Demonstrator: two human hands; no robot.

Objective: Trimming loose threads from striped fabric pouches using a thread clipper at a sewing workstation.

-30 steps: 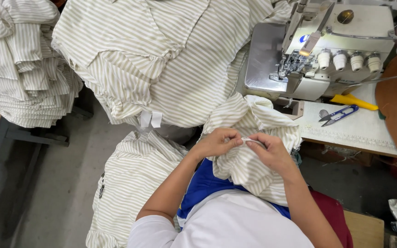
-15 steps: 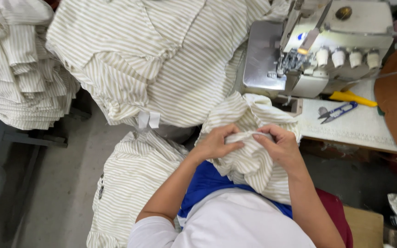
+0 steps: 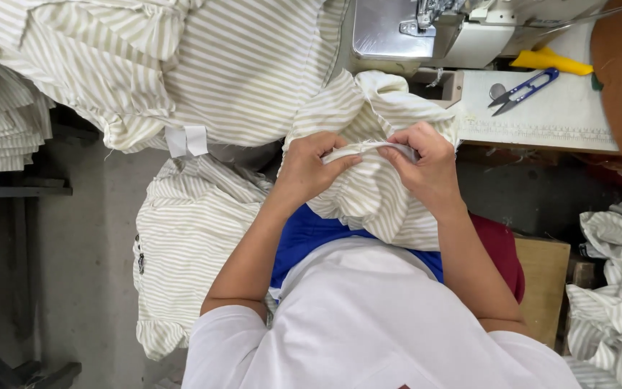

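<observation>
Both hands, left hand [image 3: 311,169] and right hand [image 3: 426,166], now sit lower and closer, pinched shut on the striped shirt's [image 3: 368,202] white seam edge over the lap, straightening it, apparently before feeding it toward the sewing machine [image 3: 426,32].

You sit above a dull grey concrete floor [image 3: 73,288] under even, soft light. Ahead of you stands a white worktable [image 3: 563,119] carrying a pale grey metal sewing machine [image 3: 426,32], blue-handled thread snips [image 3: 523,90] and a flat yellow plastic tool [image 3: 548,63]. To your right you have a light brown wooden box [image 3: 545,284]; to your left, a dark metal frame [image 3: 16,189].
</observation>
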